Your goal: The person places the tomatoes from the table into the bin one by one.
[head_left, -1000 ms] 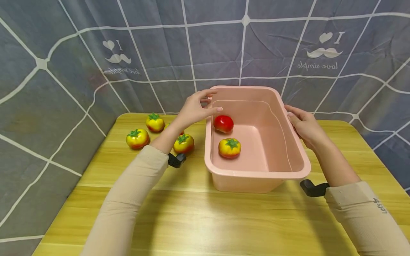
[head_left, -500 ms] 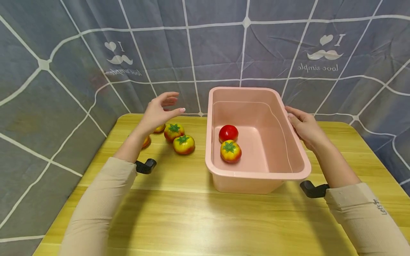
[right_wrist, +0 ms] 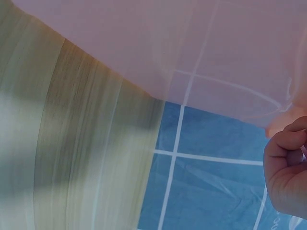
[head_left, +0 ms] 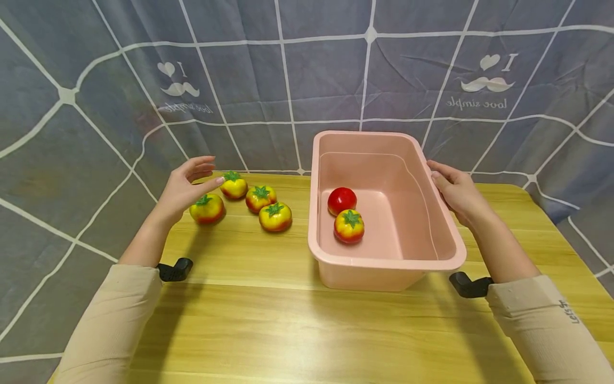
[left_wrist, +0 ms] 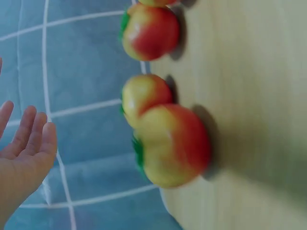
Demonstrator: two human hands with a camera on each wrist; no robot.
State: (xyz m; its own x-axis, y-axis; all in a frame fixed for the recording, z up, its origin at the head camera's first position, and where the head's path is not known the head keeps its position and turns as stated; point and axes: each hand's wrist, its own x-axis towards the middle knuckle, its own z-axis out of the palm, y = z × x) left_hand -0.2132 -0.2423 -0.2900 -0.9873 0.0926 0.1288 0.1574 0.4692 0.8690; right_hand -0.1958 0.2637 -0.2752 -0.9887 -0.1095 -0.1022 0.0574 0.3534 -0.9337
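Four glossy, round fruits (head_left: 261,198) at nine o'clock of a smooth pink basin (head_left: 410,213)
Left hand (head_left: 186,185) released, fingers loose; right hand (head_left: 458,193) grips the rim (head_left: 448,224) near three o'clock.

Head view: left hand (head_left: 181,188) covers part of the leftmost fruit (head_left: 209,210). In the bin (head_left: 384,263), yellow fruit (head_left: 349,228) hides the near side of red fruit (head_left: 341,200). Right hand (head_left: 459,193): lower fingers hidden. Both sleeves (head_left: 103,325) and the worktop (head_left: 288,330) cut off at the near side; sleeve lettering (head_left: 568,311) too small to read fully. Left wrist: fruit blurred, farthest-up one (left_wrist: 157,1) clipped, hand clipped left. Right wrist: bin clipped top and right, hand clipped right.
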